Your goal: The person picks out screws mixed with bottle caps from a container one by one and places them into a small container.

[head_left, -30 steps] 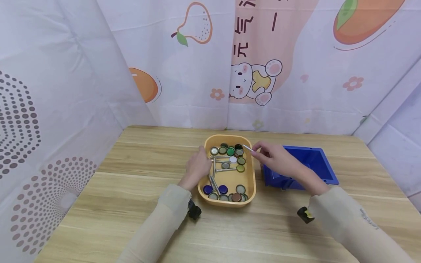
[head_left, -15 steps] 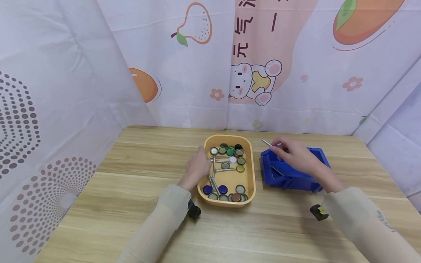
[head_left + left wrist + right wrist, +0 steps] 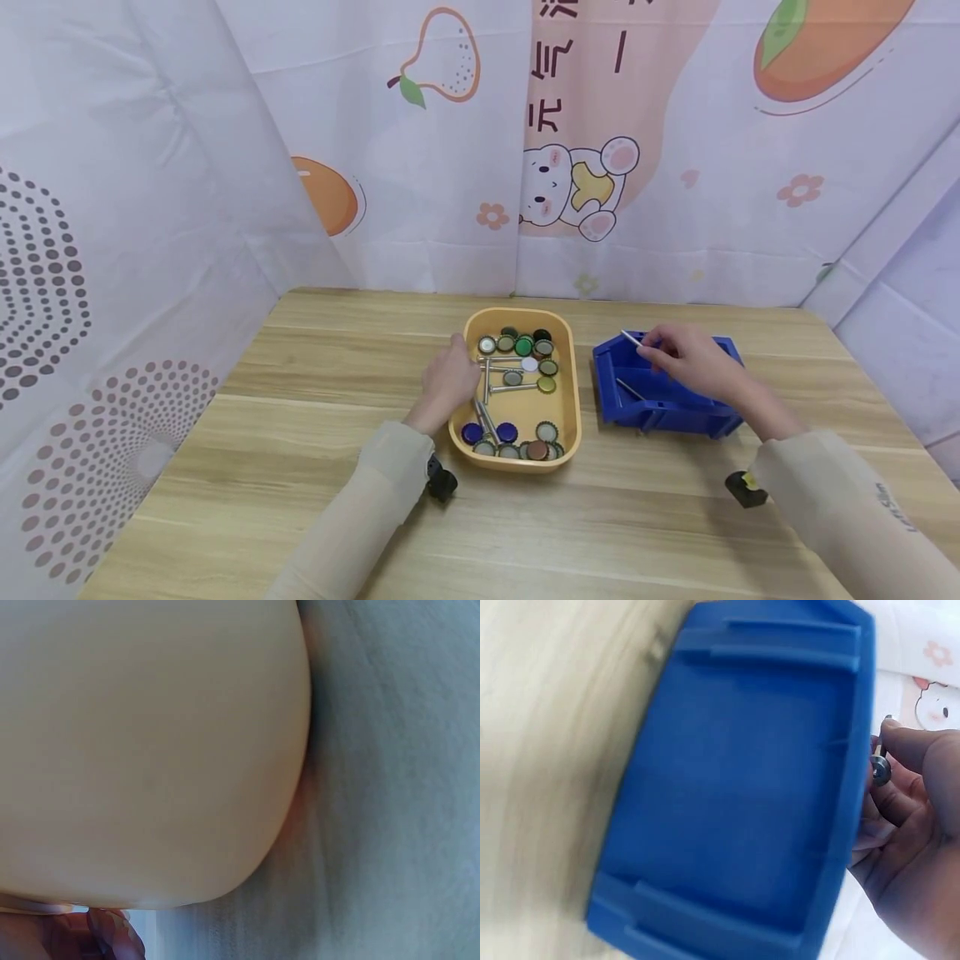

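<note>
My right hand (image 3: 693, 360) pinches a silver bolt (image 3: 632, 338) between thumb and fingers, above the blue bin (image 3: 678, 419). In the right wrist view, the round head of that bolt (image 3: 881, 771) shows near the thumb, beyond the blue wall. Another bolt (image 3: 630, 388) lies inside the bin. My left hand (image 3: 450, 377) grips the left rim of the yellow tray (image 3: 527, 408); its fingertips are mostly hidden there. Several long bolts (image 3: 514, 388) lie in the tray among bottle caps (image 3: 523, 346) of green, blue, gold, brown and silver.
Both containers stand on a wooden table (image 3: 315, 400), the blue bin to the right of the tray with a narrow gap between. A printed curtain (image 3: 420, 200) hangs along the table's back edge, and a white sheet (image 3: 150, 250) on the left.
My right hand has carried the bolt rightward from the tray's right edge to over the blue bin. The left hand has stayed on the tray's rim.
</note>
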Motion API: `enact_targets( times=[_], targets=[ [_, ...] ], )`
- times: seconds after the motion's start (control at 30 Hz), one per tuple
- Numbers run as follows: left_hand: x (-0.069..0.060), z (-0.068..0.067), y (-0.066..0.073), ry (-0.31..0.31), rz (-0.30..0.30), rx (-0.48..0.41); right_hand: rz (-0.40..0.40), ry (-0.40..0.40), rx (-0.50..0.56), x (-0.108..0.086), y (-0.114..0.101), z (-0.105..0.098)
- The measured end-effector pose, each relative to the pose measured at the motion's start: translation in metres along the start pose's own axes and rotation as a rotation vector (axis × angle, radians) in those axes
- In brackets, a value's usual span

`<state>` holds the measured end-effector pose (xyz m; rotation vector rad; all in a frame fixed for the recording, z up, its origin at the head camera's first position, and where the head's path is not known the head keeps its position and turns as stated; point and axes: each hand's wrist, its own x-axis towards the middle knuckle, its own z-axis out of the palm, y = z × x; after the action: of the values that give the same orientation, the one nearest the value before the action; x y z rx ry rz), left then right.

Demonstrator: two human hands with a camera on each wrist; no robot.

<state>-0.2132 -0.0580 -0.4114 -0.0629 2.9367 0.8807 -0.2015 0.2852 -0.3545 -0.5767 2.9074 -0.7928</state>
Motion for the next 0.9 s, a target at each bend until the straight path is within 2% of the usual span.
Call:
enact_targets(
  times=[0.33, 0.6, 0.9],
  targets=[
    [-0.001, -0.001, -0.002, -0.008, -0.002, -0.012, 0.047, -0.09, -0.07, -0.005, 0.011, 0.005],
    [-0.001, -0.001, -0.001, -0.014, 0.0, -0.005, -0.01, -0.035, -0.211, -0.005, 0.01, 0.005],
    [-0.001, -0.001, 0.0, -0.018, 0.003, -0.007, -0.017, -0.007, -0.163, 0.004, -0.008, -0.002]
  ],
)
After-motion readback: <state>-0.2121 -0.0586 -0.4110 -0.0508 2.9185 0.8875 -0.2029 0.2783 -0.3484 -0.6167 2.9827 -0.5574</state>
